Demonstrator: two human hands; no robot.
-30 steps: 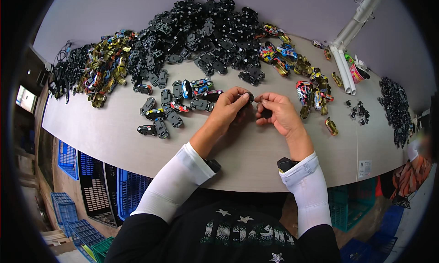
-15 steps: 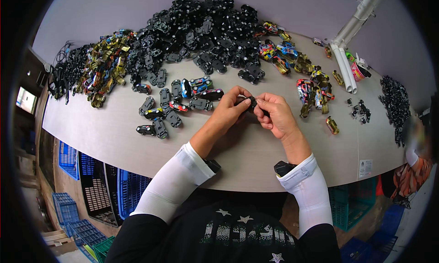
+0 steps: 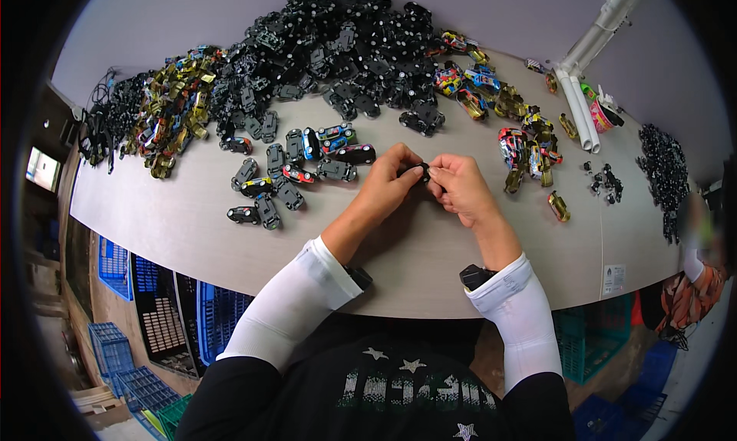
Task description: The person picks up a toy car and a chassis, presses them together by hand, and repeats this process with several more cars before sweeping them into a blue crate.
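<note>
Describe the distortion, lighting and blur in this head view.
Head view: fisheye bends the table edge and leaves black corners; light is even and soft, faint shadow under the hands; centre sharp, the person at the right rim is blurred.

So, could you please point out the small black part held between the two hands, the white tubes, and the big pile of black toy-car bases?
small black part (image 3: 423, 171): head view, its visible top between the fingertips.
white tubes (image 3: 580, 117): head view, middle of the lying pair.
pile of black toy-car bases (image 3: 338, 49): head view, pile's centre.
</note>
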